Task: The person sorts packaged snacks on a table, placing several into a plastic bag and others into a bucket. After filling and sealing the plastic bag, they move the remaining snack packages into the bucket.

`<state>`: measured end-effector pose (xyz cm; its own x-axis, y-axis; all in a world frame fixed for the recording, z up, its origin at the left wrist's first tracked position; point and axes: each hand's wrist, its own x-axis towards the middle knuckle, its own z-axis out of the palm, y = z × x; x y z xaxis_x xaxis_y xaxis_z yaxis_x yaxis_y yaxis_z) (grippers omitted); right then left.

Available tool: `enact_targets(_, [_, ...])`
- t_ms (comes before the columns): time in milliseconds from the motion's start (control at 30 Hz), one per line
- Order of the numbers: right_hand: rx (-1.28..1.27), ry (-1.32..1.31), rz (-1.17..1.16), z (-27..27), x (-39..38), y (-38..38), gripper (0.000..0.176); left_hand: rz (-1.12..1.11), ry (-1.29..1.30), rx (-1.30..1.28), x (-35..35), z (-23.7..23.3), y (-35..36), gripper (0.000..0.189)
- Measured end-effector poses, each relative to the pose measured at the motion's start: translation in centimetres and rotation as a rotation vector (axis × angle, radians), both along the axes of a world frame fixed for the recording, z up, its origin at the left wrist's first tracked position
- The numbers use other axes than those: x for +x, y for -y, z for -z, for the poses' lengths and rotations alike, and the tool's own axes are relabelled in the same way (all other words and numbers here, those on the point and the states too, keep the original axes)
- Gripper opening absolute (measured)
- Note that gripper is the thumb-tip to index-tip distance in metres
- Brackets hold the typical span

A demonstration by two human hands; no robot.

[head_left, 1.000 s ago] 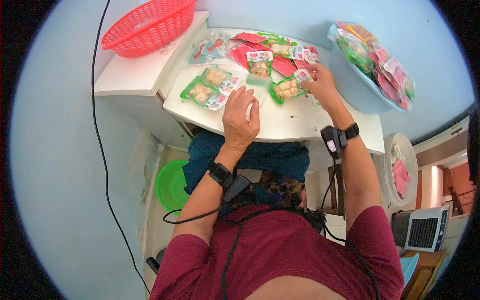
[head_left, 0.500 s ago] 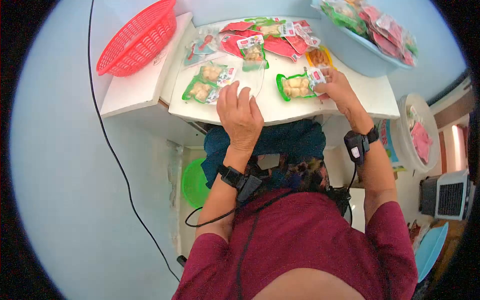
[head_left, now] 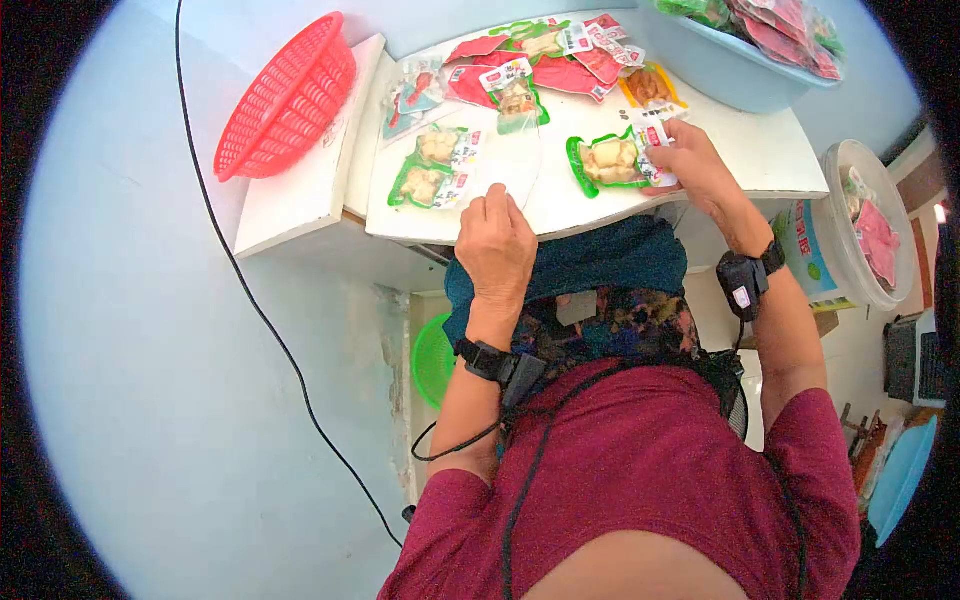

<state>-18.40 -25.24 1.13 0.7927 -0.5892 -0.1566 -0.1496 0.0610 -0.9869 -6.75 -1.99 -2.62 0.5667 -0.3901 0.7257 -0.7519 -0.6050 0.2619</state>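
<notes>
My right hand (head_left: 697, 170) pinches the white label end of a green-edged food packet (head_left: 610, 162) near the table's front edge. My left hand (head_left: 496, 238) is closed at the front edge, its fingertips at the near end of a clear plastic bag (head_left: 516, 170) that is hard to make out. Left of that bag lie green-edged packets with pale pieces (head_left: 425, 185). Behind it rests another green-edged packet (head_left: 517, 97), against a pile of red packets (head_left: 570, 75). An orange-edged packet (head_left: 650, 88) lies behind the held one.
A red basket (head_left: 290, 100) tilts on the left ledge. At the back right stands a blue basin (head_left: 710, 70) filled with packets. A white bucket (head_left: 868, 225) is right of the table, a green basket (head_left: 433, 362) below it. A black cable (head_left: 262, 310) hangs at left.
The view has shifted, so the table sits further right. My left hand's fingers have drawn together at the clear bag. My right hand still grips its packet.
</notes>
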Motion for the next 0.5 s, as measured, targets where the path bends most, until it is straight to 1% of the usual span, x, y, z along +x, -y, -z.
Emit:
enact_targets(167, [0.125,0.091,-0.083,1.0,-0.7,0.0,0.030,0.037,0.024,-0.012,-0.5,-0.6,0.3,0.013])
enact_targets(267, [0.306,0.164,-0.073,0.2,-1.2,-1.3,0.029,0.040,0.025,-0.017,-0.8,-0.7,0.4,0.011])
enact_targets(367, [0.303,0.164,-0.132,-0.3,-1.1,-2.3,0.030,0.061,0.032,-0.057,-0.9,-0.7,0.7,0.011])
enact_targets(500, [0.341,0.194,-0.144,-1.0,-0.7,-4.2,0.027,0.087,0.018,-0.078,-1.4,-0.9,0.9,0.014])
